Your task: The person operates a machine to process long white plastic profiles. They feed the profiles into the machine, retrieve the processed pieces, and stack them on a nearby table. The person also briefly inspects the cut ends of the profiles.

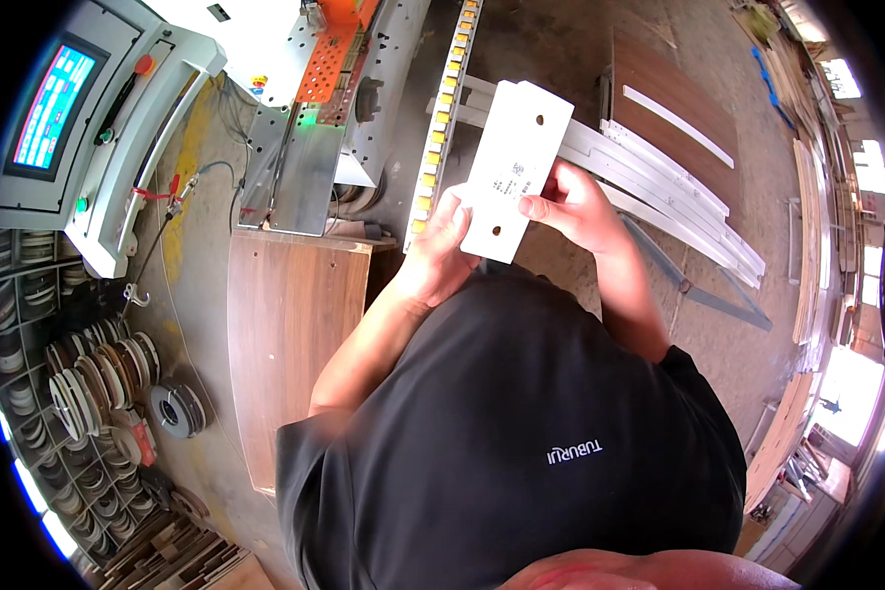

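Note:
Between my two hands is a white rectangular panel [514, 162], held tilted in front of my body. It has a dark hole near each end and a small printed label with a code in the middle. An offset edge at its far end looks like a second white piece beneath, though I cannot be sure. My left hand [437, 251] grips the near left edge, its fingers partly hidden. On the opposite long edge, my right hand [588, 208] is closed with the thumb on top of the panel.
Ahead runs a track of yellow rollers [441, 128] beside a machine with a metal bed [300, 182]. A control console [118, 128] stands at left. Below it lie several banding rolls [103, 383]. A wood-grain panel [295, 334] is by my left arm; long white strips [664, 187] lie right.

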The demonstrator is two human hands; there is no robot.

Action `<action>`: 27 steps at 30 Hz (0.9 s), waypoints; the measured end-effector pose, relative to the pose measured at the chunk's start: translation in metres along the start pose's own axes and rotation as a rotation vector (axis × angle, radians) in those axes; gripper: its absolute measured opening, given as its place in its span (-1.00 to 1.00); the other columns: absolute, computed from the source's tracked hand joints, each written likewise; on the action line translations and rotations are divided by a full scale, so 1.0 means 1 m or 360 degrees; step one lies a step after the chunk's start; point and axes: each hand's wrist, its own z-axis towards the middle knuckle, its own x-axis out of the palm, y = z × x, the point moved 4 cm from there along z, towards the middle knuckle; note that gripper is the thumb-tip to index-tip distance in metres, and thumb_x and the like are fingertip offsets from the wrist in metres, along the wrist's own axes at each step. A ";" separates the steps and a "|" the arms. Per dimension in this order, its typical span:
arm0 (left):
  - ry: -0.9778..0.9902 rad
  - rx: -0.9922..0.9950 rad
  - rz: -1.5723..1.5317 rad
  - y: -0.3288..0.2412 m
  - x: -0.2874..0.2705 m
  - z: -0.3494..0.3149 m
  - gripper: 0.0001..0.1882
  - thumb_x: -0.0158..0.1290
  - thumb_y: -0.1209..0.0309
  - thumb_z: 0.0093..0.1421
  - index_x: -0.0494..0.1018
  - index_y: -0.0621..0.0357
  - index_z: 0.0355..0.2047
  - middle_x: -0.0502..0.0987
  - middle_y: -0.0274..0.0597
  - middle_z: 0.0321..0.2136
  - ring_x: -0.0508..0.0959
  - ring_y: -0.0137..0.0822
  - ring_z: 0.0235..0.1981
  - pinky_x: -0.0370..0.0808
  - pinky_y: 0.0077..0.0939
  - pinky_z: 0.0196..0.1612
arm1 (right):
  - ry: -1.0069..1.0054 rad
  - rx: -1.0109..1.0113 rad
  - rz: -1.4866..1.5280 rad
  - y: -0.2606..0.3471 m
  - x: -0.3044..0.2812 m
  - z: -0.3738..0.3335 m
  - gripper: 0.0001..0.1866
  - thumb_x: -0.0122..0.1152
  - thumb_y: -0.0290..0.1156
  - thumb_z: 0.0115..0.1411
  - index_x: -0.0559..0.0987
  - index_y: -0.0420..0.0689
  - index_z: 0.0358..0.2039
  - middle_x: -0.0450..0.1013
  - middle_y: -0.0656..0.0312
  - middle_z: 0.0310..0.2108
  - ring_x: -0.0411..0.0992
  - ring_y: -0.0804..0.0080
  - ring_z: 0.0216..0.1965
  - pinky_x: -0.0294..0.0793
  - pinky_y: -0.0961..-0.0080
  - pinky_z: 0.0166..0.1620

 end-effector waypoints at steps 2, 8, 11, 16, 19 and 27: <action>-0.0040 -0.0004 -0.0008 -0.002 -0.003 -0.003 -0.18 0.20 0.00 0.39 0.12 -0.05 0.51 0.40 -0.14 0.32 0.41 -0.13 0.32 0.41 0.00 0.32 | -0.0065 0.0041 -0.0075 0.005 0.003 0.001 -0.47 0.49 -0.22 0.32 0.57 -0.28 0.15 0.63 0.13 0.05 0.57 0.41 0.07 0.50 0.40 0.18; -0.0092 0.0028 -0.0076 -0.010 -0.012 -0.016 -0.28 0.20 0.03 0.40 0.21 -0.03 0.43 0.42 -0.15 0.28 0.42 -0.13 0.31 0.40 0.02 0.33 | -0.0212 -0.0054 -0.0219 0.002 0.010 0.004 -0.39 0.51 -0.27 0.29 0.49 -0.33 0.21 0.64 0.10 -0.02 0.60 0.46 0.00 0.56 0.42 0.08; -0.0119 0.0059 -0.0094 -0.014 -0.022 -0.022 -0.36 0.21 0.06 0.39 0.27 -0.02 0.35 0.44 -0.15 0.27 0.43 -0.13 0.30 0.40 0.04 0.33 | -0.0306 -0.0157 -0.0079 -0.001 0.012 0.009 -0.22 0.50 -0.36 0.28 0.29 -0.27 0.40 0.59 0.03 0.04 0.61 0.44 -0.01 0.58 0.43 0.07; -0.0076 0.0114 -0.0078 -0.028 -0.030 -0.034 -0.40 0.21 0.10 0.39 0.29 0.01 0.31 0.44 -0.13 0.26 0.46 -0.12 0.29 0.43 0.04 0.32 | -0.0478 -0.0386 -0.0354 0.015 0.025 0.020 -0.27 0.48 -0.48 0.21 0.35 -0.16 0.35 0.41 0.01 0.34 0.61 0.42 -0.04 0.61 0.42 0.04; -0.0005 0.0136 -0.0081 -0.035 -0.035 -0.042 -0.27 0.18 0.09 0.42 0.13 0.02 0.45 0.42 -0.07 0.32 0.48 -0.14 0.30 0.54 -0.15 0.22 | -0.0634 -0.0768 -0.0902 0.032 0.043 0.026 -0.31 0.49 -0.58 0.10 0.45 -0.11 0.25 0.37 0.06 0.40 0.62 0.38 -0.05 0.63 0.41 0.03; -0.0216 0.0165 -0.0141 -0.039 -0.066 -0.065 -0.39 0.20 0.06 0.40 0.26 0.02 0.30 0.46 -0.12 0.22 0.49 -0.15 0.24 0.51 -0.09 0.21 | -0.0400 -0.1487 -0.1701 0.022 0.096 0.048 -0.45 0.34 -0.71 -0.11 0.67 -0.06 -0.03 0.57 0.28 0.17 0.57 0.27 -0.17 0.63 0.37 -0.11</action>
